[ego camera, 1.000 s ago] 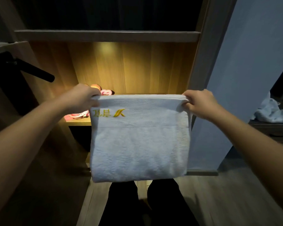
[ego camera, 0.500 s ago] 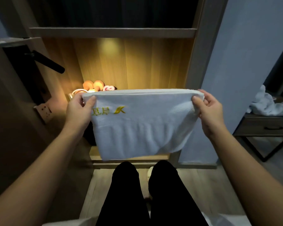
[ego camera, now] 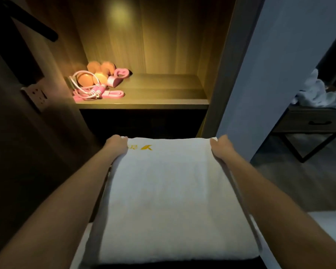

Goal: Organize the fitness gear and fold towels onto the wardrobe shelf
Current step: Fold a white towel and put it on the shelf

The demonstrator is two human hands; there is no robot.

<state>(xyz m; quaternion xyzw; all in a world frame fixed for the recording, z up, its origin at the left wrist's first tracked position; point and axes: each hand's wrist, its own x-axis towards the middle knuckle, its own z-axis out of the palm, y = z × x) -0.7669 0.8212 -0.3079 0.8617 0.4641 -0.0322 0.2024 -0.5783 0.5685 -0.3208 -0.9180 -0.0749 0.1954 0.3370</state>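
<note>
under the towel point(ego camera: 175, 191), both hands' fingers are hidden at its far corners.

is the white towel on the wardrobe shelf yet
No, the left hand and right hand hold the white towel short of the shelf, nearer the camera.

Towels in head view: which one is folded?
The logo towel, flat and gripped at its far corners by left hand and right hand; the crumpled towel lies heaped on the side table.

I count one folded towel point(ego camera: 173, 200), two orange dumbbells point(ego camera: 94, 66), one pink skipping rope point(ego camera: 89, 92). The crumpled white heap point(ego camera: 316, 94) on the side table point(ego camera: 318, 117): count unclear.
</note>
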